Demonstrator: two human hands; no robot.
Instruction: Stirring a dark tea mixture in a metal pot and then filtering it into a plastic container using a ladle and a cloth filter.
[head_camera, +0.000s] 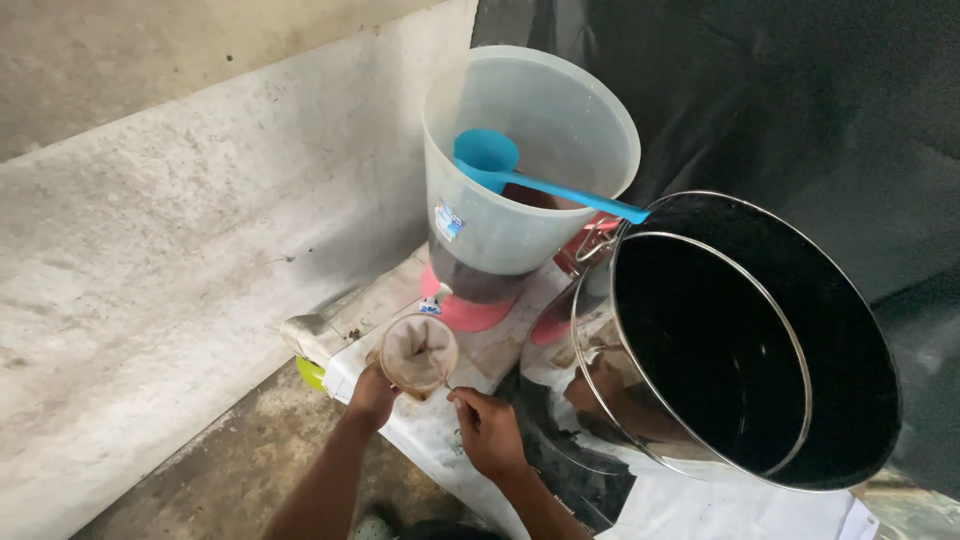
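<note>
Two hands were in view at the lower middle, mine. Far left: a grey concrete wall (180, 230) sloping down to a stained floor (230, 450). Next came the bench (440, 440), covered in a white sheet, with a pale block (305, 335) at its left end and something yellow-green (310, 373) just below that.

My left hand (372, 395) had its grip closed round the lower side of a small cup lined with a stained cloth filter (418, 355); the cup sat over the bench, directly under the small spout (438, 298) of the translucent plastic bucket (525, 160). Dark liquid stood in the bottom of that bucket, which rested on a pink base (470, 312). A blue ladle (520, 175) lay inside it, handle sticking out over the right rim.

My right hand (490, 432) was just beside the cup, fingertips pinched on something thin at its lower edge; I could not tell what.

Right of both: a large steel pot (740, 340), tilted toward me, dark interior, touching the bench.
</note>
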